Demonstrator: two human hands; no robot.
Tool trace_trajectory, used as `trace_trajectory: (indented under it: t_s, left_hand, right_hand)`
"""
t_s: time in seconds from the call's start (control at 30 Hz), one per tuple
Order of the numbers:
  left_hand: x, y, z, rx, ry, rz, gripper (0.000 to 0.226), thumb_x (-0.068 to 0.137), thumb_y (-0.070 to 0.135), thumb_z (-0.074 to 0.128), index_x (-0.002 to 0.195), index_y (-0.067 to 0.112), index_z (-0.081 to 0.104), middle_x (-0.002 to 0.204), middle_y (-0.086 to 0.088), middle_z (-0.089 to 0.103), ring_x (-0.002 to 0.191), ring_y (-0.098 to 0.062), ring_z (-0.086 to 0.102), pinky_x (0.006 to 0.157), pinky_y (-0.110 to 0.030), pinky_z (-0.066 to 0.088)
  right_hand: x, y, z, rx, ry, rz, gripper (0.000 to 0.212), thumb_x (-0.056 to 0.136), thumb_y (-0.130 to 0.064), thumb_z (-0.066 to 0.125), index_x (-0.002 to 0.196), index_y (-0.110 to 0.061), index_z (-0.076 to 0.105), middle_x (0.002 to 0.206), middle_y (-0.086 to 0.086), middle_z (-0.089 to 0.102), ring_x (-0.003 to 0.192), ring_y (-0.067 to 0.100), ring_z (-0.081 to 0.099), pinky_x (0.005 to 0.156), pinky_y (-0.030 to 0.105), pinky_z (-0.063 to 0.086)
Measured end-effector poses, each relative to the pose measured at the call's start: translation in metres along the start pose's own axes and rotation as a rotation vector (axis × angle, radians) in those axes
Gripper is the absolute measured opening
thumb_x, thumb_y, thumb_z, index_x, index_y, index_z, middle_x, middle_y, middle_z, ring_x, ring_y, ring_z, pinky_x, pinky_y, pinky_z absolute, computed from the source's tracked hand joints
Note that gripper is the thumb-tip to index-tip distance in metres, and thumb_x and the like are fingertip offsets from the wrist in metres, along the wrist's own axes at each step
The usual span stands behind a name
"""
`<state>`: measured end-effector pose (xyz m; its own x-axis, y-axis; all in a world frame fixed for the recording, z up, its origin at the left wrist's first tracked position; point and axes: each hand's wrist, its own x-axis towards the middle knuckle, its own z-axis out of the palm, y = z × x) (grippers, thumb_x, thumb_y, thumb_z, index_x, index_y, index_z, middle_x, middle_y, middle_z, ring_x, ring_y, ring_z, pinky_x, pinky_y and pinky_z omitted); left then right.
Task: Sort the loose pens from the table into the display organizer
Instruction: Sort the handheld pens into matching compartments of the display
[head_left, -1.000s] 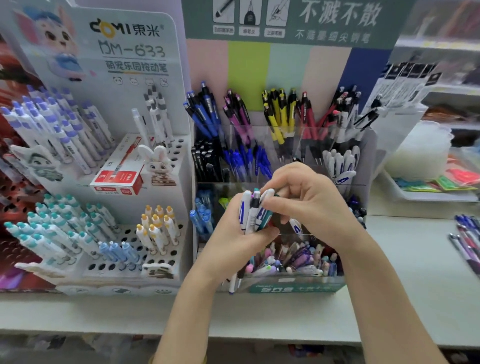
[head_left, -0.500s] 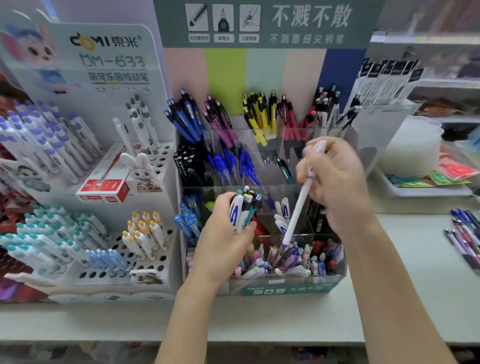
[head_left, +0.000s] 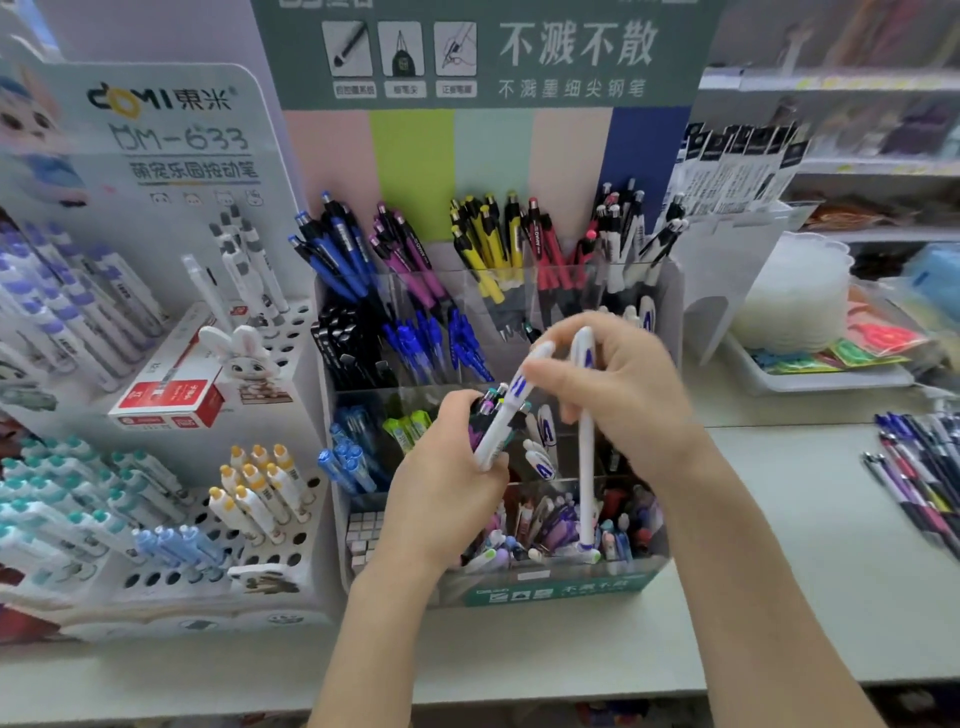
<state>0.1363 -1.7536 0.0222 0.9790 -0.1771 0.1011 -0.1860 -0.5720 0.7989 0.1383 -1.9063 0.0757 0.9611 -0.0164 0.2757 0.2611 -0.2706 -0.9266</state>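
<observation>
My left hand (head_left: 447, 483) grips a bundle of pens (head_left: 493, 415), their tops sticking up in front of the clear tiered display organizer (head_left: 670, 332). My right hand (head_left: 618, 395) holds a white pen (head_left: 586, 467) with a blue mark, hanging nearly upright over the organizer's front compartment. The fingertips of that hand also pinch the top of a second white pen (head_left: 511, 402) that rises out of the bundle. More loose pens (head_left: 919, 467) lie on the table at the far right.
A white peg-hole pen stand (head_left: 291, 374) with a rabbit figure (head_left: 241, 358) and a red box (head_left: 166, 400) is at left. A white tray (head_left: 831, 382) with coloured packets sits at back right. The pale table (head_left: 779, 597) runs along the front.
My right hand came back down from beside the organizer to the bundle, still holding the white pen, and now pinches a second white pen out of my left hand's bundle.
</observation>
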Motion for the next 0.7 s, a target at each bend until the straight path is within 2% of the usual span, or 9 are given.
trace_trajectory:
  t_s: [0.03, 0.13, 0.2, 0.3, 0.37, 0.47, 0.53, 0.6, 0.7]
  left_hand:
    - [0.000, 0.000, 0.000, -0.007, -0.004, 0.003, 0.038, 0.087, 0.017, 0.062, 0.114, 0.034, 0.041, 0.085, 0.007, 0.060, 0.074, -0.019, 0.060, 0.073, -0.047, 0.052]
    - [0.002, 0.001, 0.003, -0.004, -0.050, 0.023, 0.037, 0.088, 0.018, 0.061, 0.111, 0.036, 0.039, 0.081, 0.006, 0.059, 0.065, -0.019, 0.059, 0.066, -0.046, 0.053]
    - [0.003, 0.003, 0.006, 0.012, -0.087, 0.033, 0.037, 0.087, 0.017, 0.061, 0.108, 0.037, 0.038, 0.079, 0.006, 0.059, 0.063, -0.018, 0.059, 0.064, -0.047, 0.053]
    - [0.006, 0.003, 0.009, 0.058, -0.119, 0.036, 0.040, 0.085, 0.015, 0.061, 0.110, 0.037, 0.037, 0.081, 0.005, 0.059, 0.066, -0.019, 0.060, 0.063, -0.044, 0.053]
    - [0.007, 0.001, 0.009, 0.089, -0.131, 0.037, 0.043, 0.086, 0.015, 0.061, 0.113, 0.036, 0.036, 0.082, 0.005, 0.059, 0.064, -0.021, 0.060, 0.062, -0.044, 0.053]
    - [0.008, -0.007, 0.006, 0.072, -0.112, 0.015, 0.034, 0.089, 0.017, 0.060, 0.111, 0.034, 0.039, 0.080, 0.005, 0.062, 0.061, -0.018, 0.061, 0.063, -0.042, 0.054]
    - [0.008, -0.012, 0.004, -0.018, -0.070, -0.019, 0.032, 0.090, 0.018, 0.061, 0.112, 0.032, 0.043, 0.082, 0.008, 0.063, 0.067, -0.013, 0.062, 0.070, -0.042, 0.055]
    - [0.010, -0.013, 0.004, -0.160, -0.048, -0.052, 0.034, 0.089, 0.017, 0.064, 0.113, 0.032, 0.046, 0.086, 0.011, 0.063, 0.078, -0.009, 0.063, 0.077, -0.039, 0.054]
    - [0.008, -0.007, 0.008, -0.370, -0.112, -0.052, 0.041, 0.088, 0.012, 0.068, 0.118, 0.030, 0.046, 0.093, 0.013, 0.065, 0.082, 0.003, 0.063, 0.072, -0.015, 0.050]
  right_hand:
    - [0.003, -0.002, -0.005, 0.034, 0.037, -0.001, 0.011, 0.083, -0.009, 0.070, 0.086, -0.005, 0.061, 0.058, -0.006, 0.056, 0.048, 0.005, 0.053, 0.049, 0.015, 0.045]
    - [0.004, -0.001, -0.005, 0.163, 0.029, 0.045, 0.009, 0.089, -0.008, 0.063, 0.085, -0.009, 0.055, 0.069, 0.005, 0.054, 0.045, 0.001, 0.051, 0.043, 0.008, 0.037]
    - [0.002, 0.006, -0.001, 0.225, 0.002, 0.112, 0.005, 0.092, -0.009, 0.059, 0.088, -0.008, 0.057, 0.066, 0.007, 0.053, 0.038, 0.003, 0.045, 0.038, 0.010, 0.032]
    - [-0.002, 0.019, -0.001, 0.289, -0.015, 0.177, 0.010, 0.094, -0.012, 0.058, 0.084, -0.008, 0.059, 0.060, 0.008, 0.053, 0.034, 0.011, 0.035, 0.034, 0.018, 0.028]
    - [-0.001, 0.021, -0.010, 0.324, 0.068, 0.178, 0.015, 0.094, -0.016, 0.057, 0.080, -0.009, 0.057, 0.059, 0.011, 0.048, 0.034, 0.012, 0.032, 0.032, 0.019, 0.027]
    - [0.003, 0.015, -0.036, 0.403, 0.282, 0.104, 0.017, 0.094, -0.019, 0.055, 0.081, -0.010, 0.053, 0.058, 0.002, 0.048, 0.036, 0.008, 0.033, 0.032, 0.019, 0.025]
    - [0.001, 0.016, -0.048, 0.283, 0.421, 0.014, 0.018, 0.096, -0.017, 0.056, 0.079, -0.014, 0.051, 0.053, -0.006, 0.050, 0.035, 0.009, 0.035, 0.034, 0.020, 0.027]
    - [-0.004, 0.020, -0.044, -0.011, 0.481, -0.050, 0.019, 0.095, -0.018, 0.059, 0.077, -0.016, 0.052, 0.049, -0.005, 0.051, 0.037, 0.014, 0.043, 0.039, 0.023, 0.035]
    - [-0.013, 0.036, -0.016, -0.374, 0.375, -0.057, 0.020, 0.091, -0.018, 0.062, 0.075, -0.012, 0.053, 0.062, 0.002, 0.054, 0.055, 0.022, 0.055, 0.055, 0.028, 0.044]
